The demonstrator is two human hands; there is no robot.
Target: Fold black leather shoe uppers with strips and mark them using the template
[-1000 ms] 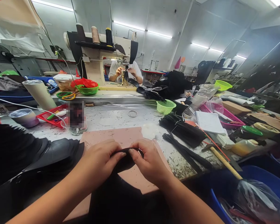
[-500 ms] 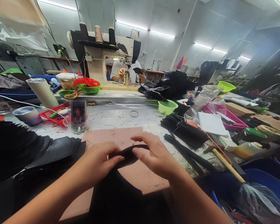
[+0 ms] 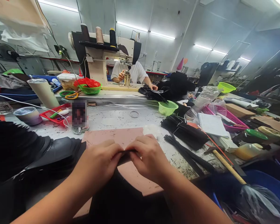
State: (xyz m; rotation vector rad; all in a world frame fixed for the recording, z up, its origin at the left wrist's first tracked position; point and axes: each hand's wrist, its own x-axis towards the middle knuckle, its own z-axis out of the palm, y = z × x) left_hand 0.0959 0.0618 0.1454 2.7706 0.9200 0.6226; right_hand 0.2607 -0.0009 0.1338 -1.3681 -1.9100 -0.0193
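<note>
A dark, sheet-like black piece of material [image 3: 124, 194] spreads over the front of the pink board [image 3: 114, 135], with a curved edge on its right side. My left hand [image 3: 99, 157] pinches the raised upper edge of this piece between thumb and fingers. Close beside it, my right hand [image 3: 149, 155] grips the same edge, fingers on top and thumb beneath. Both hands are closed, and only a short stretch of the folded edge shows between them. To my left lies a large stack of black pieces [image 3: 58, 149].
Right of the board are a black bundle [image 3: 184, 132], black strips [image 3: 186, 154], a hammer [image 3: 228, 166] and a notebook [image 3: 212, 124]. A green basket [image 3: 168, 108] stands behind. At the back, a person [image 3: 137, 73] sits at a sewing machine [image 3: 95, 59]. Cups [image 3: 28, 115] stand left.
My right hand has closed from spread fingers onto the edge and come nearer my left hand. The person behind has lowered a hand to the black pile, no longer holding up a dark piece.
</note>
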